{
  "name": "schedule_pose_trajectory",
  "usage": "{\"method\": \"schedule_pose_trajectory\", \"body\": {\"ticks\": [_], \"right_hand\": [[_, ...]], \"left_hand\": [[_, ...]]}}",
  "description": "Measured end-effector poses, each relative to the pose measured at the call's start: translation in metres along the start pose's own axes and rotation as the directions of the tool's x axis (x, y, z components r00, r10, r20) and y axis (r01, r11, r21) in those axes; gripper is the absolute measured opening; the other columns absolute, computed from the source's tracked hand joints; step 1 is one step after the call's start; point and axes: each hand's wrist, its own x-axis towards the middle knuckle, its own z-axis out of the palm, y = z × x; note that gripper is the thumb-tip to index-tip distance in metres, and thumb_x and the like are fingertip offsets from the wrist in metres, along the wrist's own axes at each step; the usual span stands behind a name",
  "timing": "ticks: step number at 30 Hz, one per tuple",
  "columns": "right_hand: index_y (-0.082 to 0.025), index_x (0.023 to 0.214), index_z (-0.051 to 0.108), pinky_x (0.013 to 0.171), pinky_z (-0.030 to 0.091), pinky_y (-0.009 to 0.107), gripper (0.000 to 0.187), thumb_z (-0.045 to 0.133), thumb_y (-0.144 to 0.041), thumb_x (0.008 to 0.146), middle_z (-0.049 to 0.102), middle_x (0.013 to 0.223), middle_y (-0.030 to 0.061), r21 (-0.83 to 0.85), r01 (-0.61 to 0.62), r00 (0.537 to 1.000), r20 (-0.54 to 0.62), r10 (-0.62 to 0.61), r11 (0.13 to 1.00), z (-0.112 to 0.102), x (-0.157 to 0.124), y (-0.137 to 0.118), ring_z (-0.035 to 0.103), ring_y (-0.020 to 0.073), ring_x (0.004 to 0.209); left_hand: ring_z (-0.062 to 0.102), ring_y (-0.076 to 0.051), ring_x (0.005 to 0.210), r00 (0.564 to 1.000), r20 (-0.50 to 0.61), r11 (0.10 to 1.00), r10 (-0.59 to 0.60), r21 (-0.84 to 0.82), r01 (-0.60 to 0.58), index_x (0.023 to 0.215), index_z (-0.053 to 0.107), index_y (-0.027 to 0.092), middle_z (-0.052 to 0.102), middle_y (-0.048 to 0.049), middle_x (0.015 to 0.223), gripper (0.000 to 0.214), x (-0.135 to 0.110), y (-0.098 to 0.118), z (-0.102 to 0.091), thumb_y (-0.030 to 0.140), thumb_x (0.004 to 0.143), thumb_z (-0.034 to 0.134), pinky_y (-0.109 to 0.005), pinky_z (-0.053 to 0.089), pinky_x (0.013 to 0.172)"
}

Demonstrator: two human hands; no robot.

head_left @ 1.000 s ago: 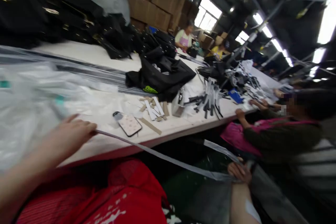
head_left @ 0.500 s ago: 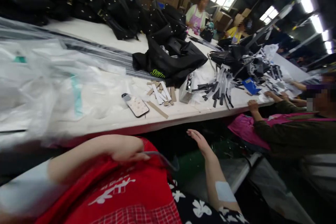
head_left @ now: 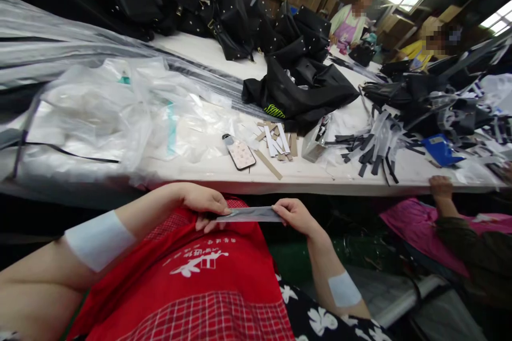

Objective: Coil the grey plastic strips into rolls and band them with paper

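Observation:
A short grey strip [head_left: 250, 214] is stretched level between my two hands, just above my red apron [head_left: 208, 277] and below the table's front edge. My left hand [head_left: 204, 203] pinches the strip's left end with its fingers closed. My right hand [head_left: 295, 214] pinches the right end the same way. Both forearms carry white patches. Straight ahead on the white table [head_left: 304, 176] lies a phone [head_left: 239, 152] in a pale patterned case.
Clear plastic bags [head_left: 100, 112] cover the table's left. Cut card strips [head_left: 276, 141], grey and black strips [head_left: 372, 144], a black bag [head_left: 300, 93] and a blue card [head_left: 440, 149] lie to the right. A person in pink [head_left: 444, 218] sits at my right; others work behind.
My right hand, open in the air half a second ago, has come in and closed on the strip's free end. The long strip seen a second ago now shows as a short length over my lap.

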Motion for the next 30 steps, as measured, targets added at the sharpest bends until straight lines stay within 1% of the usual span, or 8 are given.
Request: {"method": "schedule_pose_trajectory", "body": {"ticks": [6, 12, 15, 20, 23, 25, 28, 30], "right_hand": [[-0.015, 0.066, 0.059, 0.049, 0.031, 0.02, 0.038, 0.055, -0.046, 0.087, 0.048, 0.05, -0.0048, -0.074, -0.006, 0.999, -0.035, 0.004, 0.997, -0.003, 0.001, -0.003, 0.041, 0.0076, 0.046], [-0.015, 0.071, 0.064, 0.054, 0.035, 0.021, 0.034, 0.056, -0.044, 0.086, 0.054, 0.054, -0.0028, -0.158, -0.025, 0.999, -0.023, 0.021, 0.987, -0.014, -0.003, -0.004, 0.047, 0.0099, 0.052], [-0.015, 0.08, 0.068, 0.063, 0.041, 0.023, 0.026, 0.067, -0.04, 0.077, 0.064, 0.072, 0.0009, -0.205, -0.01, 0.999, -0.039, 0.002, 0.979, -0.025, -0.01, -0.006, 0.055, 0.0139, 0.067], [-0.014, 0.089, 0.068, 0.065, 0.042, 0.023, 0.033, 0.077, -0.037, 0.067, 0.064, 0.079, 0.001, -0.204, -0.011, 0.999, -0.039, 0.003, 0.979, -0.04, -0.016, -0.006, 0.056, 0.0155, 0.072], [-0.015, 0.089, 0.067, 0.065, 0.041, 0.023, 0.026, 0.072, -0.035, 0.073, 0.063, 0.078, 0.0002, -0.221, -0.008, 0.998, -0.06, -0.005, 0.975, -0.029, -0.011, -0.007, 0.054, 0.0141, 0.07], [-0.015, 0.088, 0.067, 0.059, 0.04, 0.022, 0.024, 0.062, -0.038, 0.083, 0.059, 0.068, -0.0013, -0.193, -0.029, 0.998, -0.054, 0.019, 0.981, -0.009, -0.003, -0.011, 0.052, 0.0119, 0.062], [-0.015, 0.085, 0.067, 0.054, 0.038, 0.021, 0.036, 0.047, -0.044, 0.093, 0.052, 0.056, -0.0031, -0.09, -0.015, 0.998, 0.061, 0.021, 0.996, 0.031, 0.013, -0.023, 0.047, 0.0098, 0.052], [-0.015, 0.082, 0.067, 0.054, 0.038, 0.02, 0.041, 0.045, -0.047, 0.094, 0.052, 0.055, -0.0032, -0.016, 0.04, 0.989, 0.141, -0.037, 0.999, 0.052, 0.022, -0.036, 0.046, 0.009, 0.05]], "left_hand": [[0.041, -0.012, 0.04, 0.998, -0.009, 0.998, 0.059, -0.032, -0.059, 0.073, 0.065, 0.017, 0.048, 0.0021, 0.048, 0.045, 0.012, -0.006, 0.008, 0.06, 0.082, 0.054, -0.024, 0.039, 0.04], [0.032, -0.009, 0.038, 0.917, -0.378, 0.985, -0.131, -0.154, 0.078, 0.069, 0.058, 0.018, 0.043, 0.0038, 0.047, 0.055, 0.015, -0.008, 0.013, 0.071, 0.078, 0.048, -0.018, 0.023, 0.036], [0.024, -0.007, 0.035, 0.94, -0.33, 0.969, -0.082, -0.246, -0.002, 0.063, 0.058, 0.018, 0.035, 0.0052, 0.042, 0.058, 0.008, -0.009, 0.007, 0.07, 0.083, 0.042, -0.02, 0.019, 0.036], [0.023, -0.006, 0.032, 0.979, -0.2, 0.95, 0.048, -0.294, -0.107, 0.067, 0.067, 0.013, 0.033, 0.0052, 0.038, 0.043, -0.004, -0.011, -0.005, 0.05, 0.086, 0.054, -0.02, 0.018, 0.034], [0.017, -0.004, 0.033, 0.964, -0.199, 0.787, 0.174, -0.561, -0.258, 0.072, 0.066, 0.011, 0.028, 0.0083, 0.041, 0.031, -0.006, 0.003, -0.005, 0.036, 0.088, 0.056, -0.016, 0.019, 0.032], [0.021, -0.003, 0.034, 0.899, -0.322, 0.558, 0.296, -0.706, -0.436, 0.076, 0.064, 0.01, 0.029, 0.0092, 0.045, 0.026, -0.003, 0.024, -0.002, 0.027, 0.091, 0.052, -0.013, 0.025, 0.034], [0.034, -0.001, 0.036, 0.723, -0.555, 0.213, 0.412, -0.712, -0.669, 0.087, 0.063, 0.008, 0.036, 0.0083, 0.05, 0.027, 0.009, 0.06, 0.0, 0.019, 0.097, 0.04, -0.009, 0.035, 0.041], [0.045, -0.001, 0.042, 0.62, -0.673, 0.134, 0.404, -0.627, -0.767, 0.094, 0.062, 0.006, 0.045, 0.0059, 0.055, 0.026, 0.023, 0.079, -0.001, 0.016, 0.098, 0.038, -0.009, 0.042, 0.046]]}}
